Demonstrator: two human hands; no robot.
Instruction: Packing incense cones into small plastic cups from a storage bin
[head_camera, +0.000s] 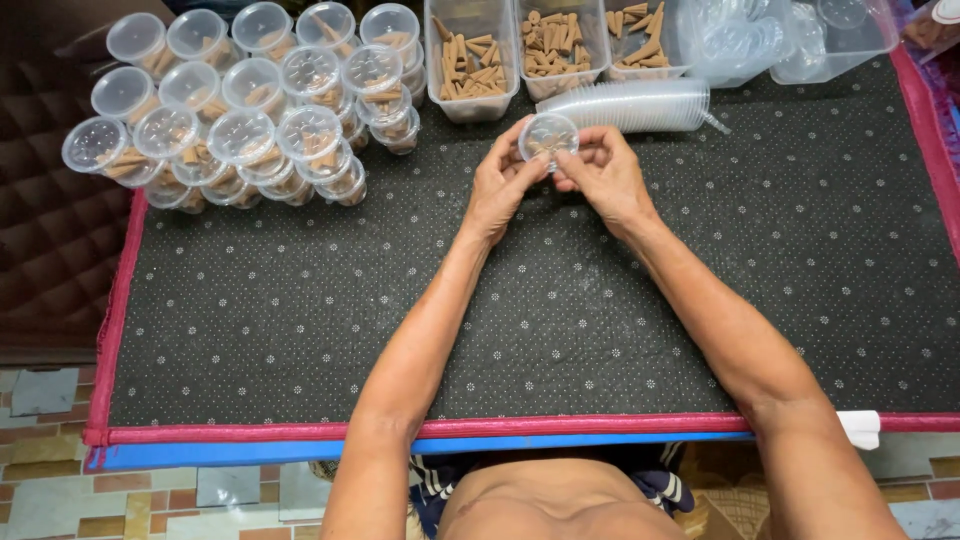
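Both hands meet near the far middle of the bench. The left hand and the right hand are each closed by the fingertips on one small round cup of clear plastic. The cup is held between the two hands, raised a little off the surface, its lidded face turned up toward the camera. A few brown cone-shaped pieces show dimly through the lid.

Just beyond the hands lies a long nested stack of clear cups on its side — thin, ribbed by its many rims, glossy. Behind that stand three clear rectangular tubs in a row, each loaded with loose brown cones, matte and tapered. To their right sit larger clear containers holding what look like flat round lids.

Well to the left of the hands is a crowd of filled, lidded cups, stacked in layers, each with the same brown cones showing through.

The bench is covered with a dark, grainy mat dotted with small pale specks — it has a red cloth border, and a blue edge runs under it on the near side. Patterned tile floor shows below the near edge.
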